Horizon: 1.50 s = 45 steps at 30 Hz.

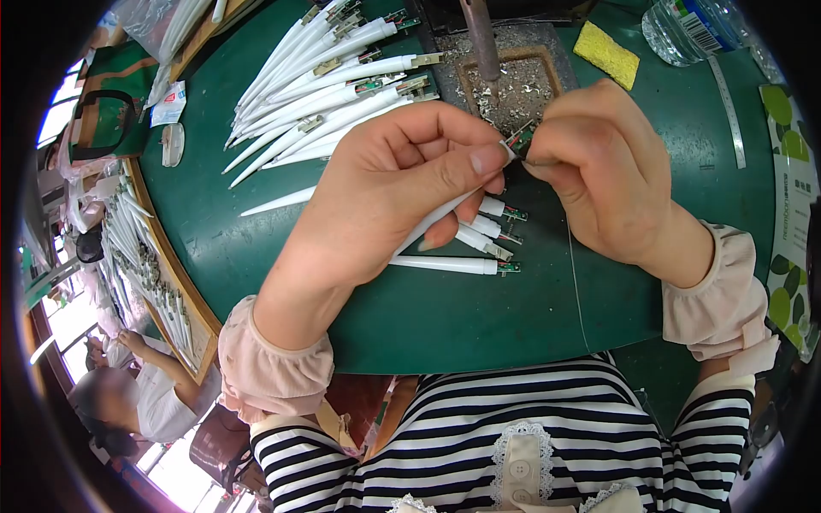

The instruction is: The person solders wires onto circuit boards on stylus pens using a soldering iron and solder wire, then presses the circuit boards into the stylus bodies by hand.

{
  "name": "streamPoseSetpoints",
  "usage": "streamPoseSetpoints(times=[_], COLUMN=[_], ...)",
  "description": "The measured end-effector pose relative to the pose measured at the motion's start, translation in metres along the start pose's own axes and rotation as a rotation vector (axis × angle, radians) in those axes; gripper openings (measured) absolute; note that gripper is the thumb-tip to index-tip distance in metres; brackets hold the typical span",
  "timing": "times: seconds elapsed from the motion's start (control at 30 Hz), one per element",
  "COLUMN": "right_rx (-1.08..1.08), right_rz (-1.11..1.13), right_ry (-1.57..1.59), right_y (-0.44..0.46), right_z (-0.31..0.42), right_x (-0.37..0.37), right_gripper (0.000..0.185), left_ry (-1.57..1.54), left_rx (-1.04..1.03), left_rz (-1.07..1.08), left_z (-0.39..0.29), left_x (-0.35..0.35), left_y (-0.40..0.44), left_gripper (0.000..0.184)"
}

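My left hand (376,188) is closed around a white tapered pen-like casing (425,227), its tip end pointing down toward me. At the casing's upper end a small green circuit board (525,135) with metal leads shows between my hands. My right hand (607,171) is pinched right beside that end, fingertips almost touching the left ones. From under the right fist a thin wire (575,274) runs down to the table edge; its other end is hidden in the fingers. Below my hands lie several similar white casings (445,265) with green boards at their ends.
A large pile of white casings (316,94) lies at the back left. Behind my hands stands a metal rod (481,38) over a debris-filled tray (560,64). A yellow sponge (605,55), plastic bottle (693,30) and ruler (727,115) are at right. Another person (145,393) sits at left.
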State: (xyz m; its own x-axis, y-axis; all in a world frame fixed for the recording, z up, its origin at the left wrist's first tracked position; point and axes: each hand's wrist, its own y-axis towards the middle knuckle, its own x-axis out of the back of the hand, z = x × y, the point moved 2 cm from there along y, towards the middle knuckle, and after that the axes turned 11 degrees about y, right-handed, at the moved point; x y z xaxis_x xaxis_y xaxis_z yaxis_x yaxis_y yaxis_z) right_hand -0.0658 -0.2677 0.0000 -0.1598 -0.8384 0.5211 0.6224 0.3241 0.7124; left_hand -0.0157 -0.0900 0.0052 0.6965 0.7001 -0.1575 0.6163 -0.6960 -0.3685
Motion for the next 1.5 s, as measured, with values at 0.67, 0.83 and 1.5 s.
streamPoseSetpoints(times=[0.67,0.83,1.5], right_rx=[-0.714,-0.778,-0.655], right_rz=[-0.040,-0.095,-0.160], right_ry=[0.610,0.755,0.645], right_y=[-0.003,0.001,0.004], right_z=[-0.007,-0.001,-0.001], right_x=[0.007,-0.001,-0.006], right_gripper=[0.011,0.009,0.010], left_ry=[0.226,0.219,0.243], left_rx=[-0.074,-0.088,-0.143], left_rz=[-0.127,-0.159,-0.214], left_z=[-0.006,-0.008,-0.012], left_x=[0.000,-0.001,-0.002], left_y=[0.000,0.001,0.000], left_gripper=[0.011,0.013,0.012])
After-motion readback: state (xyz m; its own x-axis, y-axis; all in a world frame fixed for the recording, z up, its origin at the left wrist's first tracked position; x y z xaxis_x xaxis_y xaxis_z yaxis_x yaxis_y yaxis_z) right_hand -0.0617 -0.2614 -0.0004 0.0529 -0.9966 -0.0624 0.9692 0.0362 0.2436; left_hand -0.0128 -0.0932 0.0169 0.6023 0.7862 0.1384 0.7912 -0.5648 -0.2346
